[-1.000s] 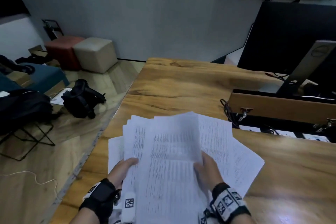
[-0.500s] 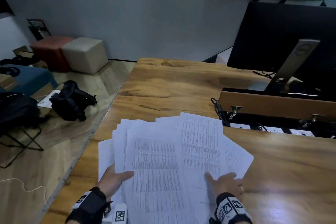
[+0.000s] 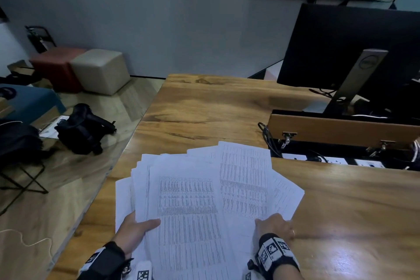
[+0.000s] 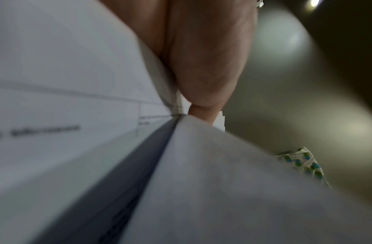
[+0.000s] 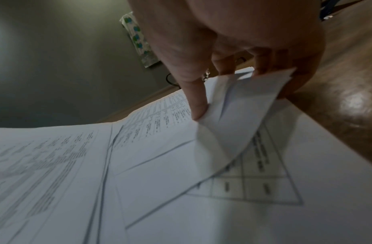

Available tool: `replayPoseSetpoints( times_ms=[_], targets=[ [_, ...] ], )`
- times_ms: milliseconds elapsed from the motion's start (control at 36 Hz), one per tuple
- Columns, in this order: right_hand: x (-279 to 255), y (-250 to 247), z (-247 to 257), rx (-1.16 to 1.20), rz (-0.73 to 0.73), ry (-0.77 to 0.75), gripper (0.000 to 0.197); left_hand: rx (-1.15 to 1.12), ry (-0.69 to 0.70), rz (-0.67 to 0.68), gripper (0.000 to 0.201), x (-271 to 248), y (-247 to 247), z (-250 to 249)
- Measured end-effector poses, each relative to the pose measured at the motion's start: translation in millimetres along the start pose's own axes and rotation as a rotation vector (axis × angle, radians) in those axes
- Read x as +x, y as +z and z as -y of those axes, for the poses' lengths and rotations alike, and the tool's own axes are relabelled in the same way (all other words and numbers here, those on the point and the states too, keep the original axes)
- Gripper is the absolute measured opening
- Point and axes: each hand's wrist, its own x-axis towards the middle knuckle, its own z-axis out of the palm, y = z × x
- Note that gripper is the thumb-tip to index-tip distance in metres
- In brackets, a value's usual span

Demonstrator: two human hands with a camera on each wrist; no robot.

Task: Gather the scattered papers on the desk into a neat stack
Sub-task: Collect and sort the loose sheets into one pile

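Fanned printed sheets (image 3: 188, 202) held at the near edge of the wooden desk (image 3: 227, 107), not yet squared.

Left hand (image 3: 134, 232) pinches the fan's left side, thumb on top (steadying it); right hand (image 3: 275, 226) curls around a lifted sheet corner (image 5: 243, 102), probably to draw strays inward.

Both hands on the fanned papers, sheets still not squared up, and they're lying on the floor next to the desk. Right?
Not the floor. The head view shows the papers fanned out on the wooden desk. The rest holds: the left hand grips their left edge, the right hand pinches sheet corners on the right, and the sheets are not squared up.
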Motion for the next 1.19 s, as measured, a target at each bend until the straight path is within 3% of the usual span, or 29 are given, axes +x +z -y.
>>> replayPoseSetpoints(
  times_ms=[167,556,861,1055,1139,1194],
  targets=[
    [2,4,3,-0.008,-0.038,0.001,0.022,0.008,-0.011,0.013,0.037,1,-2,1],
    [2,1,12,0.020,-0.007,0.024,0.022,0.001,-0.018,0.009,0.032,-2,1,-4],
    [-1,-18,1,0.317,-0.015,-0.329,0.013,0.040,-0.012,0.012,0.034,2,-4,1],
    [-16,-84,4,0.512,0.150,-0.488,0.016,0.039,-0.007,0.020,0.031,4,-5,-2],
    [-34,-118,6,0.544,0.152,-0.562,0.013,0.039,-0.004,0.022,0.032,4,-5,-2],
    [-47,-141,5,0.542,0.134,-0.645,0.021,0.034,-0.006,0.028,0.032,3,-6,-2]
  ],
)
